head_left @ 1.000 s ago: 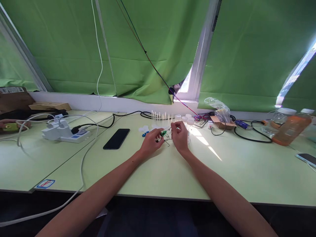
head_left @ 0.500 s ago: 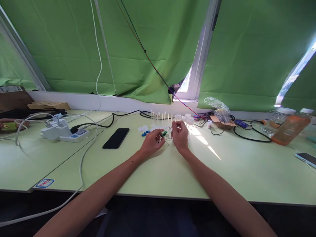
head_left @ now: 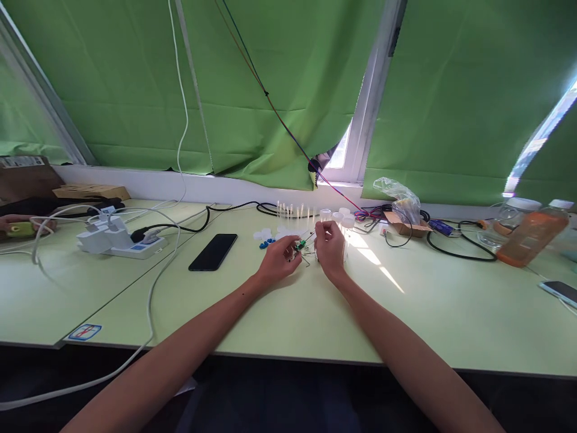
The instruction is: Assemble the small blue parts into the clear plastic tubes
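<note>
My left hand (head_left: 280, 258) is closed at the fingertips on a small green part (head_left: 300, 245), perhaps a terminal block; its exact kind is too small to tell. Facing it, my right hand (head_left: 330, 248) pinches a thin metal shaft (head_left: 310, 236) that looks like a small screwdriver. The shaft slants down to the left toward the green part; whether the two touch I cannot tell. Behind my left hand lie several small blue parts (head_left: 267, 243). Thin wire-like pieces on the table show between my hands, partly covered by the fingers.
White caps (head_left: 345, 216) and clear upright tubes (head_left: 295, 210) stand beyond my hands. A black phone (head_left: 213, 252) lies to the left, near a power strip (head_left: 146, 248) with cables. At right are a small cardboard box (head_left: 408, 227) and an orange bottle (head_left: 527, 234). Another person's hand (head_left: 11, 225) shows far left.
The whole view has shifted very slightly. Both hands keep the same place and grip, with no clear movement of the green part or the shaft.
</note>
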### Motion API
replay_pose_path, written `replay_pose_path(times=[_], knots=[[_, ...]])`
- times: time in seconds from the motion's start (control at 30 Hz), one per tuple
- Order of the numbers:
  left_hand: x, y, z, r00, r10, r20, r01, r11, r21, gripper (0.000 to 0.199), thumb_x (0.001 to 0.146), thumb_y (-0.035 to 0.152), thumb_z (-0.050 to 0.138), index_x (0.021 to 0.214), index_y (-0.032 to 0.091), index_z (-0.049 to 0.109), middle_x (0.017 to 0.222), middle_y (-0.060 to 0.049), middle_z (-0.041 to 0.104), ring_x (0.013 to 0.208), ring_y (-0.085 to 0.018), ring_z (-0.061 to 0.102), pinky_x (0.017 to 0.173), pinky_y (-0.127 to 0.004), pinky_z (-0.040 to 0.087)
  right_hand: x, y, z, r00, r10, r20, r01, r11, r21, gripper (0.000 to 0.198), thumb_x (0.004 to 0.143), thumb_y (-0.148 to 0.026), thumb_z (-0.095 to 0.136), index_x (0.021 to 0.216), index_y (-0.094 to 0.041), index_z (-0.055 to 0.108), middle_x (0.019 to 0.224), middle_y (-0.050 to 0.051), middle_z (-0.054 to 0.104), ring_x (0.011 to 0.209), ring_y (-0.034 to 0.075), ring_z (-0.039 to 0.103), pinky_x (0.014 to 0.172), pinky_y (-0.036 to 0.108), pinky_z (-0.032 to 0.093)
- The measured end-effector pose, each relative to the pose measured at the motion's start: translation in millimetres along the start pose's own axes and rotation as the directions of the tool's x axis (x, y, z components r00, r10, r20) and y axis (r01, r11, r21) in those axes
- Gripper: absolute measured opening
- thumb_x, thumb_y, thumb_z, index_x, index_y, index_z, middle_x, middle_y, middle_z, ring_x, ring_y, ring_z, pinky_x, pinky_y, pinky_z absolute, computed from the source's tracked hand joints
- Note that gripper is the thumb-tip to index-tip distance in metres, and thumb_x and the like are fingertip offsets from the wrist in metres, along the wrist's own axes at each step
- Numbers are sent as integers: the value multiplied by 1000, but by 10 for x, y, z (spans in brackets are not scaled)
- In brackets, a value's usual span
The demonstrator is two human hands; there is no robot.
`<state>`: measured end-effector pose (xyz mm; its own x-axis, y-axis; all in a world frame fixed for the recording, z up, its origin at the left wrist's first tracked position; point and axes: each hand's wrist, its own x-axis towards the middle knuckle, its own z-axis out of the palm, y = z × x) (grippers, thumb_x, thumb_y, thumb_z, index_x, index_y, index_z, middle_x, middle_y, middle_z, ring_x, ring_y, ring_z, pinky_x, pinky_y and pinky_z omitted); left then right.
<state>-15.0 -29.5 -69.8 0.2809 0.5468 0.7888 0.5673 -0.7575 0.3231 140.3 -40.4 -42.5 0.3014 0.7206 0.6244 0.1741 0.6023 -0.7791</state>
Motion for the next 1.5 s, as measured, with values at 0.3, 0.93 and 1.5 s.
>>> replay_pose_path(times=[0.3,0.93,1.5], knots=[[13,38,-8,1000,-21,-14,21,1000,-16,28,76,23,62,104,19,62,73,0,65,58,-11,57,58,-24,48,16,3,11,1000,26,-14,-26,1000,-2,35,88,-55,51,78,-21,49,64,-2,51,60,12,49,51,23,37],[22,34,-22,999,-49,20,50,998,-27,27,77,25,61,103,19,63,71,1,64,55,-11,54,58,-24,47,15,33,34,1000,22,-1,-22,998,-61,33,89,-50,52,75,-20,50,62,-4,50,53,9,42,52,22,34],[24,18,-23,997,-70,13,71,997,-16,26,78,24,59,103,18,63,71,1,64,56,-11,52,59,-25,46,-37,22,-2,979,-149,141,180,955,-236,37,98,-43,35,73,-21,52,54,-6,34,52,11,31,55,24,27]])
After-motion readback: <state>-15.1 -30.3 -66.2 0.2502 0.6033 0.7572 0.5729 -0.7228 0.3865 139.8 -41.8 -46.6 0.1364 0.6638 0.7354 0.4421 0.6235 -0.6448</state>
